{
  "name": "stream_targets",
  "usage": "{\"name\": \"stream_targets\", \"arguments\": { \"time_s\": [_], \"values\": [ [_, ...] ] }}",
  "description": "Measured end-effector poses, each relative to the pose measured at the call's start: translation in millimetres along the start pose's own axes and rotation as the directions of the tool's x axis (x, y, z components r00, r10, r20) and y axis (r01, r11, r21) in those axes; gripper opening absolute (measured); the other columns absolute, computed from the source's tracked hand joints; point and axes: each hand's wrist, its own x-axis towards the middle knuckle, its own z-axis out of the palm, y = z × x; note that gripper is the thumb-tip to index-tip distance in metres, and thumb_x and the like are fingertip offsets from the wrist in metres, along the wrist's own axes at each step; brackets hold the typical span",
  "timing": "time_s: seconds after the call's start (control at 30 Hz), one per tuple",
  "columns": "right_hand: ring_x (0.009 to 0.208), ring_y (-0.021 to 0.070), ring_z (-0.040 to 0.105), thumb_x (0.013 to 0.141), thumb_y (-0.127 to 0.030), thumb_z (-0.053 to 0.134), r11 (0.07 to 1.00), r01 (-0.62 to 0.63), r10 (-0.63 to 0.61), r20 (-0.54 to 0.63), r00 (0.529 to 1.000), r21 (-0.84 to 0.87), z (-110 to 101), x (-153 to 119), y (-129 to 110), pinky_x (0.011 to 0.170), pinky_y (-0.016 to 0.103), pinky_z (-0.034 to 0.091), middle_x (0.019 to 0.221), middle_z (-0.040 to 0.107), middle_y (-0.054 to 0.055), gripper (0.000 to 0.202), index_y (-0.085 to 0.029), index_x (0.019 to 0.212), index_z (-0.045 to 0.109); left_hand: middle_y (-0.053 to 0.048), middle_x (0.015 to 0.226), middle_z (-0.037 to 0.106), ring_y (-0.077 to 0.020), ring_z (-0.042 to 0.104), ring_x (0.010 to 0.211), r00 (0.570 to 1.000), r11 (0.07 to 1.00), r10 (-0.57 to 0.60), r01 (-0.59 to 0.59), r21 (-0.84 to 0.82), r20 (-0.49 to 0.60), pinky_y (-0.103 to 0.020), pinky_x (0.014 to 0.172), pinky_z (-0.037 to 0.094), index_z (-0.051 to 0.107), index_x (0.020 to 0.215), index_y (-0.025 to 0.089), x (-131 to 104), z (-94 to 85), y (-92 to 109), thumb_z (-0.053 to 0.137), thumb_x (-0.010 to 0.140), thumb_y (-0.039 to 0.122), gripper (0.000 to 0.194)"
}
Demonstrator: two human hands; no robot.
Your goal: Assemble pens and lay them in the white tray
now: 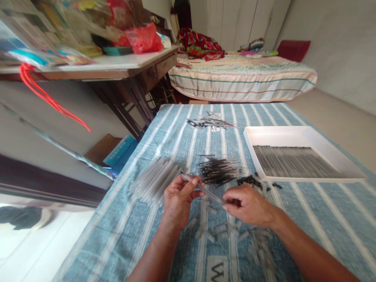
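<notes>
My left hand [179, 197] pinches a slim translucent pen barrel [210, 192] that slants down to the right. At the barrel's lower end are the closed fingertips of my right hand [249, 204]; any small part between them is hidden. Left of my hands lies a pile of frosted pen barrels [157, 178]. Just beyond them is a bundle of dark pen refills [219, 171]. Small black pieces [249, 181] are heaped past my right hand. Short clear sleeves [221, 231] lie scattered below, thickening into a blurred heap [261, 246] near my right forearm.
A white tray [279, 135] at the right holds a row of pens [293, 162]. More thin dark sticks [210, 122] lie at the far end of the striped cloth [305, 219]. A cluttered desk [111, 72] stands left, with a bed [241, 80] behind.
</notes>
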Motion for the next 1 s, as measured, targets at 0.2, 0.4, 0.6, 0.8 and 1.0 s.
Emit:
{"name": "stream_targets", "arguments": {
  "time_s": [0.2, 0.4, 0.6, 0.8, 1.0],
  "values": [
    [0.050, 0.0074, 0.044, 0.073, -0.016, 0.056, 0.998, -0.004, 0.006, -0.042, 0.999, 0.056, 3.4, 0.2, 0.0, 0.050, 0.018, 0.033, 0.053, 0.048, -0.005, 0.011, -0.016, 0.062, 0.056, -0.003, 0.078, 0.068, -0.0149, 0.063, 0.066, 1.000, 1.000, 0.028, -0.028, 0.004, -0.010, -0.025, 0.051, 0.053, 0.063, 0.073, 0.014, -0.9, 1.0, 0.3, 0.076, 0.063, 0.022, 0.018],
    [0.049, 0.0076, 0.042, 0.073, -0.018, 0.056, 0.999, -0.017, 0.020, -0.070, 0.997, 0.039, 4.3, 0.9, 1.4, 0.049, 0.018, 0.033, 0.051, 0.048, -0.005, 0.012, -0.017, 0.061, 0.057, -0.003, 0.077, 0.067, -0.0153, 0.063, 0.066, 0.998, 0.999, 0.048, -0.048, 0.001, -0.043, -0.026, 0.052, 0.054, 0.064, 0.074, 0.014, -1.4, 2.3, 2.5, 0.077, 0.062, 0.024, 0.020],
    [0.050, 0.0079, 0.042, 0.073, -0.019, 0.057, 0.999, -0.013, 0.016, -0.099, 0.995, 0.031, 4.2, 0.9, 2.3, 0.049, 0.018, 0.033, 0.052, 0.049, -0.004, 0.010, -0.017, 0.063, 0.058, -0.003, 0.076, 0.067, -0.0154, 0.063, 0.067, 0.996, 0.998, 0.064, -0.064, 0.009, -0.056, -0.026, 0.053, 0.054, 0.066, 0.074, 0.014, -1.4, 1.9, 2.0, 0.077, 0.062, 0.024, 0.019],
    [0.049, 0.0075, 0.039, 0.074, -0.019, 0.055, 1.000, -0.012, 0.013, -0.132, 0.991, 0.015, 6.7, 1.7, 0.9, 0.049, 0.019, 0.031, 0.052, 0.046, -0.005, 0.012, -0.016, 0.063, 0.057, -0.004, 0.077, 0.067, -0.0160, 0.063, 0.067, 0.997, 0.998, 0.062, -0.062, 0.007, -0.042, -0.026, 0.052, 0.054, 0.066, 0.074, 0.013, -1.9, 1.0, -1.1, 0.076, 0.063, 0.023, 0.018],
    [0.047, 0.0068, 0.039, 0.075, -0.018, 0.053, 1.000, -0.003, 0.003, -0.169, 0.986, -0.004, 10.7, 1.4, -2.2, 0.048, 0.018, 0.031, 0.051, 0.044, -0.005, 0.012, -0.017, 0.063, 0.054, -0.004, 0.078, 0.067, -0.0164, 0.064, 0.067, 0.997, 0.998, 0.068, -0.068, 0.001, -0.036, -0.027, 0.052, 0.054, 0.065, 0.075, 0.014, -1.4, 0.8, -0.3, 0.075, 0.065, 0.020, 0.015]
  ]
}}
